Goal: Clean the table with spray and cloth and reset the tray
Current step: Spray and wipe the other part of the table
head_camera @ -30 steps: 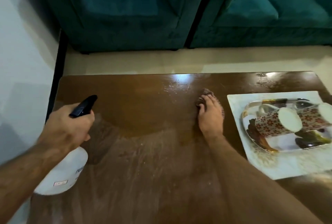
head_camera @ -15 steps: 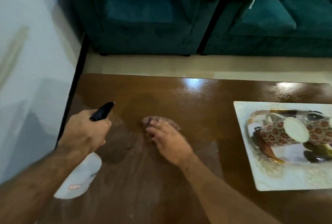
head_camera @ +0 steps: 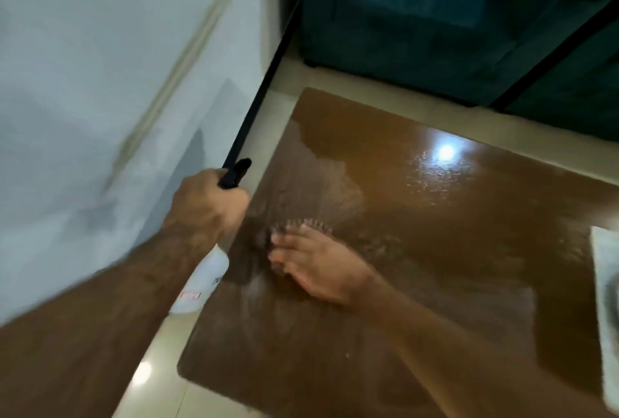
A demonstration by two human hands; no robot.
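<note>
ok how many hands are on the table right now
1. The right hand presses the cloth flat on the table near its left edge. The left hand is off it, gripping the spray bottle.

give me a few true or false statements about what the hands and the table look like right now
1. The left hand grips a spray bottle. True.
2. The right hand is lifted clear of the wooden table. False: it presses a cloth flat on the tabletop.
3. The spray bottle has a white body and a black head. True.
4. The cloth lies at the table's right end beside the tray. False: it is toward the left end, near the spray bottle.
5. A green sofa stands beyond the table. True.
</note>
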